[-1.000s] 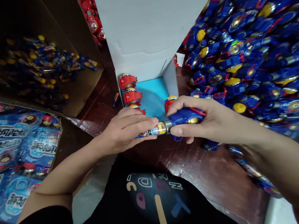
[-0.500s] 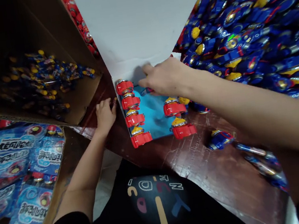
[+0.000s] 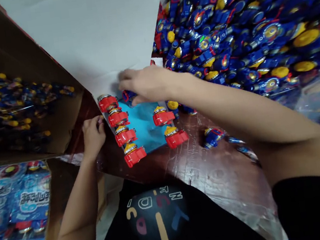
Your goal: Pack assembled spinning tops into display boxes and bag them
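Above the far end of a bright blue sheet (image 3: 146, 128), my right hand (image 3: 147, 84) curls its fingers around a small blue toy (image 3: 128, 96), mostly hidden beneath them. Several red toys with silver and yellow tops, such as this red toy (image 3: 125, 135), line the sheet's left edge. Two more, including a second red toy (image 3: 176, 136), sit at its right edge. My left hand (image 3: 93, 134) rests on the table left of that row, fingers curled in. A tiny purplish thing shows at its fingertips, too small to name.
A large white panel (image 3: 90, 30) rises behind the sheet. To the right lies a heap of blue toys (image 3: 226, 39). A cardboard box (image 3: 65, 127) at left holds small blue-and-yellow pieces; below it are printed blue packs (image 3: 34, 197). A loose blue toy (image 3: 212, 136) lies on the brown table (image 3: 195, 162).
The whole view has shifted, so the sheet and toys appear further left. My right hand stays over the sheet's far end, and more of the blue toy shows. My left fingers have curled in more.
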Available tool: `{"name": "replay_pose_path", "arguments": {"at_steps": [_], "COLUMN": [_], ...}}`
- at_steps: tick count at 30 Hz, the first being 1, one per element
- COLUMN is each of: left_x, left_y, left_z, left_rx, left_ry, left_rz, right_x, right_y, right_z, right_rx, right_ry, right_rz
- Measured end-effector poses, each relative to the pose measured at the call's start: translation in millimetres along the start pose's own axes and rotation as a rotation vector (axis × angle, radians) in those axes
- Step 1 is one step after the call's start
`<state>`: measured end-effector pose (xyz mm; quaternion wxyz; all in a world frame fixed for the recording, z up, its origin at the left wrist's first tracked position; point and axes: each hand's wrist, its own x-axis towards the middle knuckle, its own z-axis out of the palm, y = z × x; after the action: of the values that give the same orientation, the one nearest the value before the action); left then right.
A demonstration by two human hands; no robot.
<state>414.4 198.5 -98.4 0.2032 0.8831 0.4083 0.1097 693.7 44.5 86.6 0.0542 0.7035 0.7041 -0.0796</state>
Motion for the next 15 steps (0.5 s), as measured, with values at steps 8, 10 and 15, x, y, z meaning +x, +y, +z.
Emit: {"name": "replay_pose_path", "arguments": {"at_steps": [8, 10, 15], "left_x": [-38.4, -45.0, -72.9], "left_y": [3.5, 31.2, 78.0], "left_z": [-46.3, -55.8, -85.9], "left_rx": [-0.414, -0.514, -0.751], "left_ry": [0.201, 0.151, -0.006], "left_rz": [0.036, 0.090, 0.148], "right_x": [-78.3, -82.4, -117.1], "right_y": [57.5, 55.8, 63.3], "right_z": [102.3, 127.6, 115.2], "right_rx": [-0.053, -0.054, 0.112], "right_ry": [-0.260, -0.249, 0.129], "right_rz": [0.249, 0.149, 0.199]}}
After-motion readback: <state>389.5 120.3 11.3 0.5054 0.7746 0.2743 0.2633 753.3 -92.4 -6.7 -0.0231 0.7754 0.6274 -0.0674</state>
